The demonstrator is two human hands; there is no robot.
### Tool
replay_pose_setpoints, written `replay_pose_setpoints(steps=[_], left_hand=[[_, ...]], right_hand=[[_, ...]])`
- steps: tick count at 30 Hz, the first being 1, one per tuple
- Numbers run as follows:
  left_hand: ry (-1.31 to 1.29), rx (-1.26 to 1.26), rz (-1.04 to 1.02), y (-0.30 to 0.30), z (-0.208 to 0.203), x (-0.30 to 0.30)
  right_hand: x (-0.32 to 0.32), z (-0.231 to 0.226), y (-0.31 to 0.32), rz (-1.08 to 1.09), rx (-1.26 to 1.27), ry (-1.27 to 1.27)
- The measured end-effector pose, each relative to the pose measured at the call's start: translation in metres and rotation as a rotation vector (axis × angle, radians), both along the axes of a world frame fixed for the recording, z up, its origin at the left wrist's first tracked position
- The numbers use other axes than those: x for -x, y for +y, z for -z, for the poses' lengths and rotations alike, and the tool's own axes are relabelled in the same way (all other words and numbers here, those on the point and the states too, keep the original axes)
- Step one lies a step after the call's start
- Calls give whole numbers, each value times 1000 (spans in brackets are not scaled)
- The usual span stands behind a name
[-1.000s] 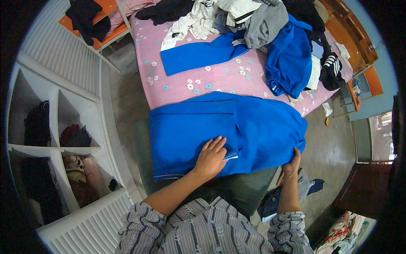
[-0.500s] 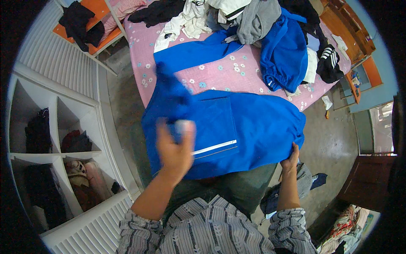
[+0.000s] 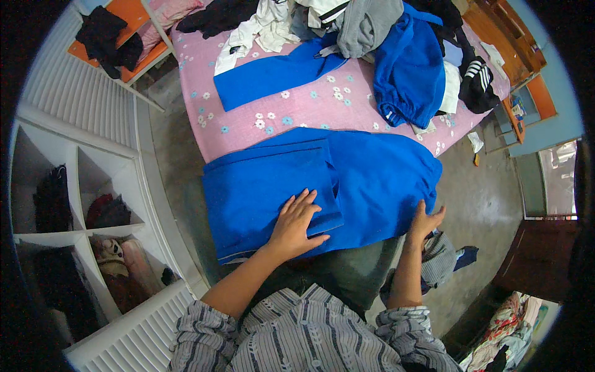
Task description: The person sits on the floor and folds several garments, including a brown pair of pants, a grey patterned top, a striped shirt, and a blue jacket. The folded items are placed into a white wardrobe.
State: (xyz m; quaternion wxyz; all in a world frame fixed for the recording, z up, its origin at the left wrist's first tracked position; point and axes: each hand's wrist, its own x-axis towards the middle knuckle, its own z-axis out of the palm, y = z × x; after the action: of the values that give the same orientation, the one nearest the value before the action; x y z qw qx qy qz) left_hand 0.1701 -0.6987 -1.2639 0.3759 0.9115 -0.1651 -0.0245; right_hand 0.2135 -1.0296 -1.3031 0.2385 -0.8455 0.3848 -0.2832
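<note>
Across my lap lies a blue garment point(image 3: 378, 186), probably trousers, with its left part folded over in layers and a gathered right end. My left hand point(image 3: 299, 226) lies flat on the folded layers, fingers spread. At the lower right edge of the garment is my right hand point(image 3: 424, 222), its fingers apart and not gripping the cloth. Beyond my lap, a separate length of blue cloth point(image 3: 273, 77) rests on the pink flowered bed point(image 3: 248, 127). A bunched blue garment point(image 3: 412, 68) sits farther right on the bed.
More clothes are heaped at the far side of the bed, including a grey garment point(image 3: 365, 28) and white clothing point(image 3: 269, 25). White shelves point(image 3: 77, 186) holding clothes stand at left. Some clothes point(image 3: 440, 263) lie on the floor at right.
My left hand has brought the blue flap down onto the garment, covering the white stripe, and now rests on it. My right hand has loosened from the right edge.
</note>
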Motion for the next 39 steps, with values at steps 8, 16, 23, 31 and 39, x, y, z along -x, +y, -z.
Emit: replay_pose_setpoints(steps=[8,16,23,31,39], left_hand=[[146,398,-377,-4,10,-11],[474,751,-515,-1,10,-27],[595,850,-555,-6,-23,-14],[532,1045,-679,23,-69,12],[530,1193,-710,36,-82,14]], right_hand=[[-3,-66,146,-857,-546,130],[-10,-40,167,-882,-224,53],[28,-64,191,-917,-1263,-34],[34,-102,194,-887,-1399,-27],[35,-114,196,-799,-1432,5]])
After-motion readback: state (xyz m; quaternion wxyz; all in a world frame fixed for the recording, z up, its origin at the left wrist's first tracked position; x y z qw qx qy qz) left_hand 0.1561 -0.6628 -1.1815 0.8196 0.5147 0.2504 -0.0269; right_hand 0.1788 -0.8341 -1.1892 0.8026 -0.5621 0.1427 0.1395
